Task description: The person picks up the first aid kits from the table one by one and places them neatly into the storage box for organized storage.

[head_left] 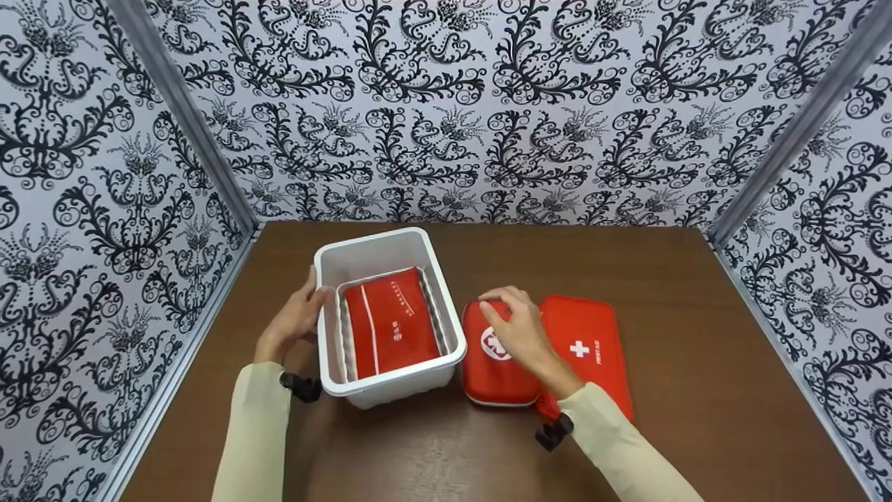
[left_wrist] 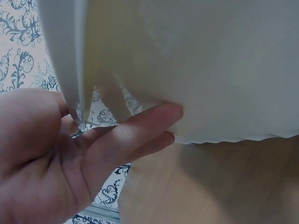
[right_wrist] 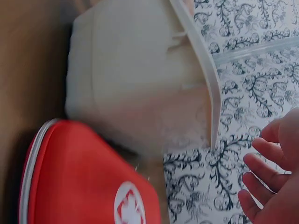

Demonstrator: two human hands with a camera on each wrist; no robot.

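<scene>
The red case [head_left: 500, 373] with a round white emblem lies just right of the white bin [head_left: 401, 390]; whether they touch I cannot tell. Its long axis runs away from the person, roughly along the bin's right side. The right hand [head_left: 519, 329] is the nearer one, above the case and right of the bin, so the case lies below its fingers; they are loosely bent, a little apart, and hold nothing. The left hand [head_left: 300, 317] grips the bin's left rim, fingers stretched along the outer wall.

Inside the bin lies a red pouch [head_left: 390, 324] with white lines. Farther right of the bin, beyond the case, is a flat red pouch [head_left: 601, 328] with a white cross, partly under the right forearm. The bin's right wall stands between the case and the bin's inside.
</scene>
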